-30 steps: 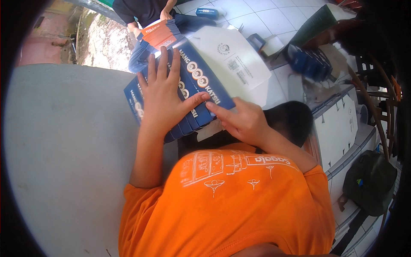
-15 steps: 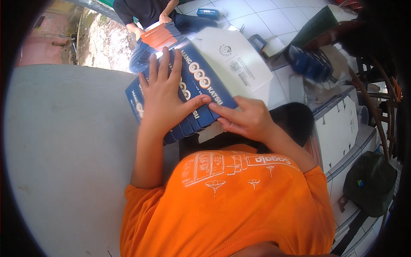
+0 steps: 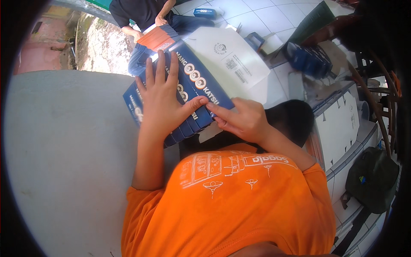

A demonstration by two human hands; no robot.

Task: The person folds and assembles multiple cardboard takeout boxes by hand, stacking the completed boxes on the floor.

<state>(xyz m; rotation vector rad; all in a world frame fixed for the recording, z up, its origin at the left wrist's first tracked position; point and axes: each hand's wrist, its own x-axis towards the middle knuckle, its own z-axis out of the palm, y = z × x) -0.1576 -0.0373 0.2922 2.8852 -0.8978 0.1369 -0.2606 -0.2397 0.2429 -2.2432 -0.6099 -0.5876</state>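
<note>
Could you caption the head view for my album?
Left hand spread across blue cartons, right hand at their edge, white sheet alongside.

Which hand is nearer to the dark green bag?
Right: the right hand is left of the dark green bag; the left hand is farther left, spread on the blue cartons.

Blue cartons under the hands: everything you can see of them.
The blue cartons look like thin printed card: navy, with white lettering and rows of round, light-rimmed emblems. Several overlap in a slanted bundle, edges showing toward the wearer. The left hand lies spread across them; the right hand touches the near right corner. A white panel borders the right side; whether it's attached is unclear.
</note>
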